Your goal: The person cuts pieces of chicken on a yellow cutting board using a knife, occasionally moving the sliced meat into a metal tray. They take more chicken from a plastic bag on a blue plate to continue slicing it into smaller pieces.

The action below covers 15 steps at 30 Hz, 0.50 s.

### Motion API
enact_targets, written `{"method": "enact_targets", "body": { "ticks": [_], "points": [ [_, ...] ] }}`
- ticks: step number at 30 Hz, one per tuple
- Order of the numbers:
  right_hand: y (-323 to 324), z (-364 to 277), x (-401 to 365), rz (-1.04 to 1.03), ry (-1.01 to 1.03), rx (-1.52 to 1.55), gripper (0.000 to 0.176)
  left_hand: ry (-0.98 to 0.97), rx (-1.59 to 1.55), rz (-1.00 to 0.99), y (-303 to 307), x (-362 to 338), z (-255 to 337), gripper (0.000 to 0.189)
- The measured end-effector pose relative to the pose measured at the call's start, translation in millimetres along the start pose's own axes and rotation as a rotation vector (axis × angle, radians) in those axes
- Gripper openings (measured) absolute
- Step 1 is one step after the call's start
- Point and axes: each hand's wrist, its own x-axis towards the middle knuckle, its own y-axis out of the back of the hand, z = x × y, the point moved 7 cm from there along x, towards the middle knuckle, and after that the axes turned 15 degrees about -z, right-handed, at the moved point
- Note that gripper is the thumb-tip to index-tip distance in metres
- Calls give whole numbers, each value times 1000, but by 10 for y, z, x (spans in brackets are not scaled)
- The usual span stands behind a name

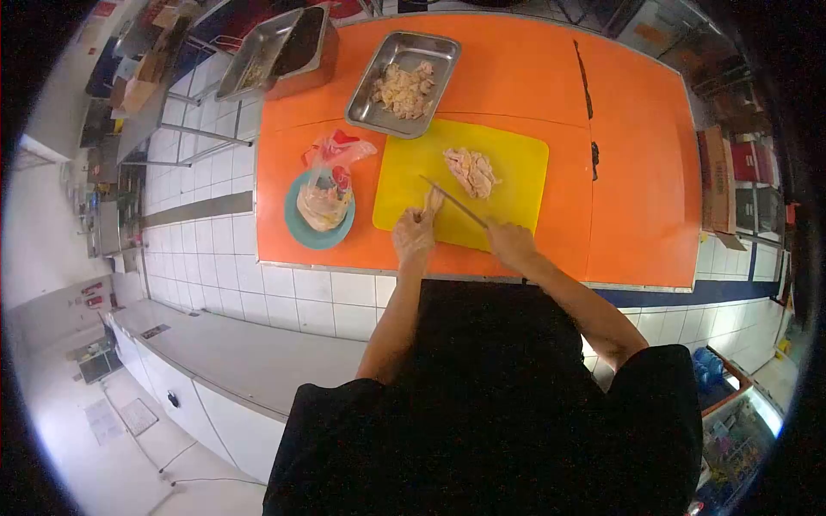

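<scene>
My right hand [513, 245] is closed round the handle of a knife [460, 206], its blade slanting up and left over the yellow cutting board [525, 159]. My left hand [415, 230], which looks covered by a thin clear glove, pinches a pale strip of chicken meat [434, 202] at the board's near left part. The blade crosses over this piece. A larger heap of pale chicken pieces [471, 170] lies on the board beyond the knife.
Behind the board, a metal tray [361, 107] holds chopped pale meat [404, 90]. Left of the board, a teal bowl [294, 230] carries a plastic bag [323, 202] of meat. A deep steel container [305, 64] stands at the orange table's [637, 198] far left corner.
</scene>
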Motion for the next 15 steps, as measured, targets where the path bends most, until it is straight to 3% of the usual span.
{"method": "enact_targets", "body": {
  "ticks": [4, 6, 7, 9, 15],
  "points": [
    [242, -133, -109, 44, -41, 35, 27, 66, -212, -19, 118, -205, 165, 34],
    [197, -300, -140, -62, 37, -23, 26, -141, -74, 87, 1, -50, -50, 27],
    [110, -286, -110, -72, 38, -27, 26, -132, -79, 86, -31, -49, -123, 27],
    [-37, -295, -41, -63, 55, -107, 26, -319, 132, 207, -20, -123, -44, 19],
    [71, -705, 655, 154, 206, -49, 29, -378, 85, 216, -82, -122, -59, 16]
  ]
}}
